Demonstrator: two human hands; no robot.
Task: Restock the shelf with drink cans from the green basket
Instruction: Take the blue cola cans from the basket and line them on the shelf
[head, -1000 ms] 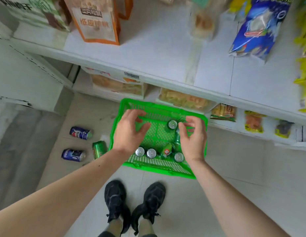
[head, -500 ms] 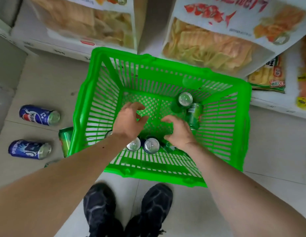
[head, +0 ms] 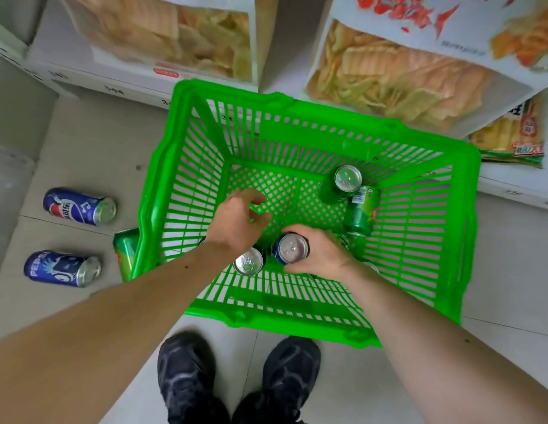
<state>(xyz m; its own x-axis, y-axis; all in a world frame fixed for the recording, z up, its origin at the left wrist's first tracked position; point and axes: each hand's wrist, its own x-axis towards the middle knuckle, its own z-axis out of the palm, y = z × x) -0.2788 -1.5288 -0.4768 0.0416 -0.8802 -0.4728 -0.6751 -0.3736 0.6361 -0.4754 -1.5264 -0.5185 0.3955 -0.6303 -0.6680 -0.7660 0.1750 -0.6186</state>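
Head view: the green basket (head: 462,228) sits on the floor before the shelf. The right hand (head: 320,255) wraps its fingers (head: 292,230) round an upright blue can (head: 292,249) near the basket's near wall. The left hand (head: 236,223) hovers beside it, fingers loosely curled and holding nothing, over a silver-topped can (head: 248,262). The cans look rigid, smooth and likely weighty if full; gripping round the body seems safest.
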